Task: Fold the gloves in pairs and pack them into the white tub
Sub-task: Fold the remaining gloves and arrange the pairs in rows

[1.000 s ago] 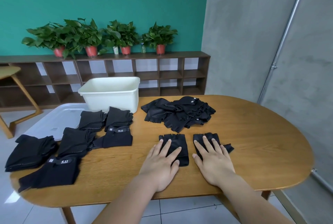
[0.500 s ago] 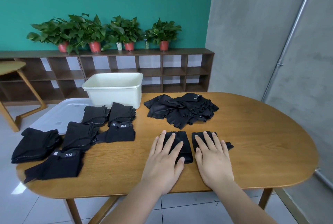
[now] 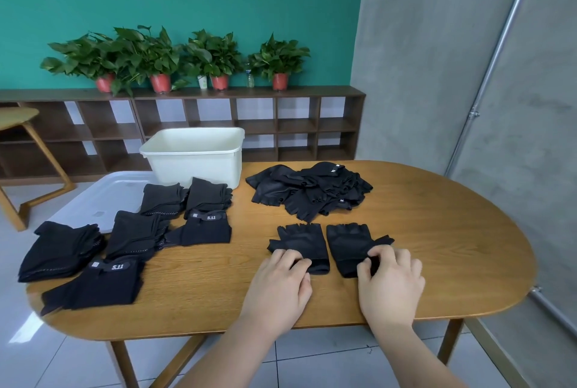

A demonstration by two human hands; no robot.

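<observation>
Two black fingerless gloves lie flat side by side near the table's front edge, the left glove (image 3: 301, 241) and the right glove (image 3: 351, 242). My left hand (image 3: 281, 281) has its fingers curled onto the wrist end of the left glove. My right hand (image 3: 390, 281) pinches the wrist end of the right glove with curled fingers. Behind them lies a loose heap of black gloves (image 3: 312, 192). The white tub (image 3: 196, 153) stands at the table's back left. Several folded pairs (image 3: 125, 231) lie on the left half.
A translucent lid (image 3: 103, 200) sticks out over the table's left edge under some folded pairs. The oval wooden table (image 3: 437, 247) has bare wood on its right half. Behind stand a low shelf with potted plants (image 3: 162, 57) and a grey wall.
Both hands slid back from lying flat on the gloves to their wrist ends, and the fingers curled. The gloves now show almost whole.
</observation>
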